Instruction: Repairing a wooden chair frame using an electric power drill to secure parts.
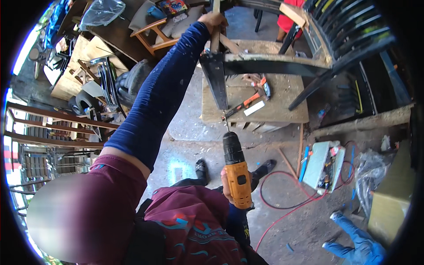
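While the right hand (225,184) wraps its fingers around the drill (237,174), the left hand (213,20) curls over a wooden bar (215,42).
Probably that left hold braces the chair (274,67) against wobbling; the drill sits within the right fingers, its bit (228,126) pointing ahead to the near end of a black leg (215,84), by the low table (282,98).

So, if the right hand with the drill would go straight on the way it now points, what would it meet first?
Likely the lower end of the black chair leg: the drill in the right hand aims its bit about there, though depth is unclear.
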Tool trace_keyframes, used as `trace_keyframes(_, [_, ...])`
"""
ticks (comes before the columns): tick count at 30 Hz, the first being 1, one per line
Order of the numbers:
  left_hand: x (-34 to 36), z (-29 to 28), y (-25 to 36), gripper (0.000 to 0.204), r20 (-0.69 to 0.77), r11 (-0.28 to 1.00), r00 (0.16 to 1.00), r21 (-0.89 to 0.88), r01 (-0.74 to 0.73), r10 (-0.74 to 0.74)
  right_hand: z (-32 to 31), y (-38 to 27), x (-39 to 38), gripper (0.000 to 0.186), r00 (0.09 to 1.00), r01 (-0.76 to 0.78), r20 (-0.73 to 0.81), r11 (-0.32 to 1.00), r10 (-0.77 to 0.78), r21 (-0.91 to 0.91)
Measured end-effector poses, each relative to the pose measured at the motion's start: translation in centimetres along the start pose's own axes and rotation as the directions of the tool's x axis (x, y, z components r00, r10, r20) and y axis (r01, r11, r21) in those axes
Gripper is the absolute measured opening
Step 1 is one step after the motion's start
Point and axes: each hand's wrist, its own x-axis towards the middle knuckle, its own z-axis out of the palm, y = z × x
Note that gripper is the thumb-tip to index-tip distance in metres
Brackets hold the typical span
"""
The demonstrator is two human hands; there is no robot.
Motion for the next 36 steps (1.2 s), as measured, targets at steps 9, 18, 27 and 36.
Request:
trace_keyframes(9, [-1.7, -2.7, 1.7, 0.017, 0.260, 0.983, 0.955, -0.072, 0.168, -0.144, 1.4, 2.8, 0.5, 0.011, 0.890, -0.394, 0.210, 0.454, 0.404, 0.799])
trace_keyframes(18, [-2.9, -2.0, 3.0, 0.015, 0.284, 0.970, 0.937, -0.066, 0.232, -0.205, 2.6, -1.0, 6.4, 0.023, 0.996, -0.045, 0.087, 0.718, -0.022, 0.694])
trace_keyframes(27, [-3.3, -0.1, 1.8, 0.015, 0.124, 0.983, 0.985, -0.126, 0.133, -0.117, 3.6, -2.1, 7.8, 0.036, 0.637, -0.730, 0.766, -0.249, 0.091, 0.637])
trace_keyframes(36, [-5.0, 2.0, 2.1, 0.024, -0.082, 0.953, 0.993, -0.298, 0.057, -0.085, 4.8, -1.3, 6.5, 0.056, 0.783, -0.590, 0.585, -0.552, -0.211, 0.590])
